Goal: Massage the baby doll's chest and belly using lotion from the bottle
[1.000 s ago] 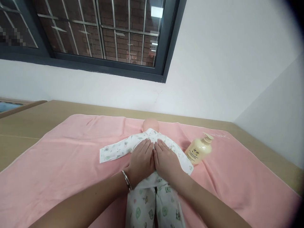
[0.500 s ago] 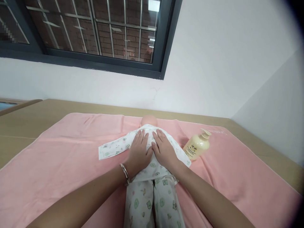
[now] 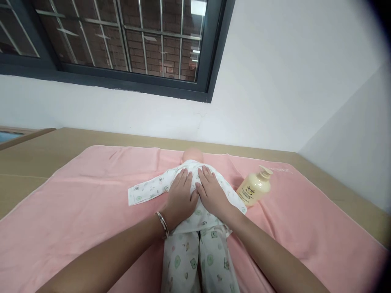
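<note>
A baby doll lies on a pink blanket [image 3: 100,228], its bald head [image 3: 192,155] at the far end. It wears a white printed shirt [image 3: 198,221] and matching trousers [image 3: 183,264]. Flat on the left side of the shirt rests my left hand [image 3: 181,199], fingers stretched out, a silver bangle [image 3: 163,224] on its wrist. My right hand [image 3: 214,195] lies flat beside it on the right side, thumb near the left thumb. Both palms press on the doll's torso and hold nothing. One sleeve [image 3: 148,190] spreads out to the left. The doll's face is not visible.
A pale yellow pump bottle [image 3: 254,188] lies tilted on the blanket, close to the doll's right-hand sleeve. Under the blanket is a wooden surface [image 3: 39,158], which meets a white wall [image 3: 259,101]. A dark-framed window [image 3: 128,75] with metal bars is above.
Both hands stay flat on the doll's shirt with hardly any movement. The whole view has shifted very slightly.
</note>
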A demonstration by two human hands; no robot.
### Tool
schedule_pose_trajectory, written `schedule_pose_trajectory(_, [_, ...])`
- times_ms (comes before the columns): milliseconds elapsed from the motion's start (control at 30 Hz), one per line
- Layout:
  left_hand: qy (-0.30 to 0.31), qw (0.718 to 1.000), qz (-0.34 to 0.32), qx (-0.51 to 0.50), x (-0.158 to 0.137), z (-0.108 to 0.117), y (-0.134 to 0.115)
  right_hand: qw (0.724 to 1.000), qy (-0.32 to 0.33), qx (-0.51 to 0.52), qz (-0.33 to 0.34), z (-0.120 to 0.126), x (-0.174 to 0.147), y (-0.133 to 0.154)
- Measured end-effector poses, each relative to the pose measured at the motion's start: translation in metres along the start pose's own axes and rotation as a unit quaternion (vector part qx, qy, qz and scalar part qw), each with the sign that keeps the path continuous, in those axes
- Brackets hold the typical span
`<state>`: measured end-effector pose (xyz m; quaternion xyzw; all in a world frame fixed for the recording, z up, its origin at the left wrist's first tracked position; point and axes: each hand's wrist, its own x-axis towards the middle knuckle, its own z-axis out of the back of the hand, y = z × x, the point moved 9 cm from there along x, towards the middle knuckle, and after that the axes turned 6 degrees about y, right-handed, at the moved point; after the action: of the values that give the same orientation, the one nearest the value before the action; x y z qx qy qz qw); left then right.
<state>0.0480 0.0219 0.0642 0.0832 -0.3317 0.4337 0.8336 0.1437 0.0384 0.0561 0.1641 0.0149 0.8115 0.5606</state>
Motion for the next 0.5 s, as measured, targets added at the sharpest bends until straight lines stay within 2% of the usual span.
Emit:
schedule_pose_trajectory(100, [-0.045, 0.998, -0.043, -0.012, -0.005, 0.016, -0.012, 0.999, 0.027, -0.029, -0.015, 0.007, -0.015, 0.014])
schedule_pose_trajectory(200, [-0.072, 0.995, -0.051, -0.038, -0.007, 0.025, -0.014, 0.997, 0.057, -0.047, -0.025, 0.016, -0.028, 0.026])
schedule_pose_trajectory(333, [-0.035, 0.999, -0.009, -0.03, -0.002, 0.014, -0.004, 0.998, 0.047, -0.028, -0.023, 0.019, -0.018, 0.017])
schedule_pose_trajectory(433, [-0.003, 1.0, 0.015, -0.006, 0.001, 0.002, 0.003, 0.999, 0.039, -0.006, -0.007, 0.005, -0.001, 0.002])
schedule_pose_trajectory(500, [-0.006, 1.0, 0.003, -0.008, 0.001, 0.002, 0.002, 0.999, 0.035, 0.007, -0.001, -0.002, 0.005, -0.003])
